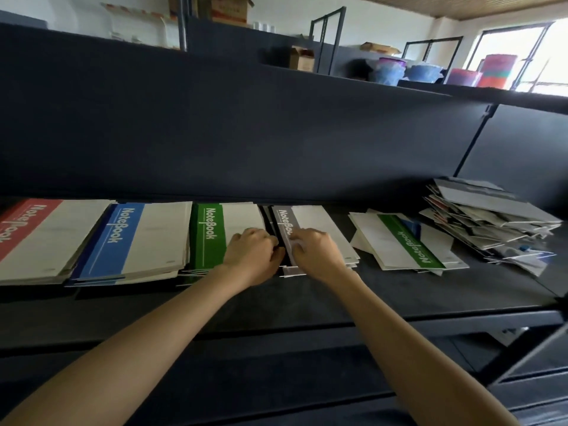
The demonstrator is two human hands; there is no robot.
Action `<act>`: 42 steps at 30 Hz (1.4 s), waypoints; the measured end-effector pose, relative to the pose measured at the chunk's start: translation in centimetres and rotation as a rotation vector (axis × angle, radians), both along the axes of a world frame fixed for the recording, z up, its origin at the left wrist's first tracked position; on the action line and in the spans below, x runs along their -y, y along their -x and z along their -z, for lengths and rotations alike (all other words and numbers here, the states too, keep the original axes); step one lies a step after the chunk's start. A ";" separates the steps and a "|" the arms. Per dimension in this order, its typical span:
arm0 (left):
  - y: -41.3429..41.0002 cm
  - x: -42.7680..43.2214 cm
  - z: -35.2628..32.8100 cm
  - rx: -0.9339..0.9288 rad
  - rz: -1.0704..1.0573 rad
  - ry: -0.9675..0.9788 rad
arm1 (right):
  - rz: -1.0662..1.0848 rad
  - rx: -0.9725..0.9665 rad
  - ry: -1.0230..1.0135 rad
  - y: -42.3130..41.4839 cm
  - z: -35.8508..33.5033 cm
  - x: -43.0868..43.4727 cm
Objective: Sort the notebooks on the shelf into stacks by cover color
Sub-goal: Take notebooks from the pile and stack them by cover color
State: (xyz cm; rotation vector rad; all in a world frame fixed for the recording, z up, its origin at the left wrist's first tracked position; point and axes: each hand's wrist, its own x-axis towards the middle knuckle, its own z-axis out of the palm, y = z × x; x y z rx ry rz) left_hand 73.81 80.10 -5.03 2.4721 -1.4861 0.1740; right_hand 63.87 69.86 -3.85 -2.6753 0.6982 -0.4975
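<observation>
Grey notebook (318, 219) lengthwise front-to-back, left hand (252, 256) and right hand (318, 255) fingers (297, 243) around its spine edge

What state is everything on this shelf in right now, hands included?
Red stack, flat, far left.
Blue stack, flat, slightly fanned.
Green stack, flat.
Grey stack, flat, both hands at its left edge.
Loose green notebook, askew, unstacked.
Unsorted pile, jumbled, far right.
Left hand, fingers curled at that edge; grip unclear.
Right hand, fingers curled on grey stack's cover.

Dim shelf (276, 142), blown-out window (522, 56) glare, wide-angle bowing.
</observation>
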 end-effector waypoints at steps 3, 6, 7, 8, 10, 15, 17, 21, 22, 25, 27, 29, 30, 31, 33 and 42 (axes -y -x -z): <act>1.4 2.8 0.0 -0.001 0.045 -0.002 | 0.056 -0.035 0.006 1.6 -0.1 1.9; 2.8 5.5 0.0 -0.007 0.088 0.021 | 0.140 -0.072 0.008 3.5 -0.1 4.5; 3.3 6.2 0.0 -0.011 0.101 0.033 | 0.171 -0.084 0.004 4.1 -0.1 5.5; 3.8 6.9 0.1 -0.012 0.114 0.038 | 0.204 -0.100 0.002 4.8 -0.1 6.5; 4.7 8.1 0.2 -0.012 0.137 0.016 | 0.290 -0.166 0.006 6.0 -0.1 8.6; 6.7 10.4 0.3 -0.002 0.133 -0.056 | 0.430 -0.404 -0.078 8.3 0.2 12.3; 7.2 11.0 0.5 -0.014 0.122 -0.056 | 0.425 -0.465 -0.068 8.6 1.0 13.3; 7.8 11.7 0.7 -0.031 0.101 -0.030 | 0.328 -0.509 0.056 8.4 1.5 14.4; 7.9 11.8 0.6 -0.032 0.093 -0.023 | 0.303 -0.521 0.097 8.3 1.3 14.5; 8.3 12.1 0.6 -0.012 0.075 0.004 | 0.200 -0.591 0.321 8.3 1.1 14.0; 8.6 12.4 0.6 0.003 0.056 0.008 | 0.141 -0.607 0.421 8.4 1.5 13.6; 9.1 12.6 0.5 -0.013 0.043 0.021 | 0.119 -0.585 0.453 8.9 1.4 13.7; 9.4 12.7 0.4 -0.030 0.037 0.038 | 0.106 -0.562 0.467 9.2 1.1 13.8; 9.8 12.9 0.3 -0.054 0.029 0.061 | 0.097 -0.533 0.482 9.6 0.8 13.9; 10.6 13.2 0.0 -0.118 0.010 0.109 | 0.108 -0.469 0.463 10.4 0.2 14.2; 12.2 15.0 -1.5 -0.944 -0.241 0.681 | 0.137 0.059 0.106 16.0 -2.6 16.9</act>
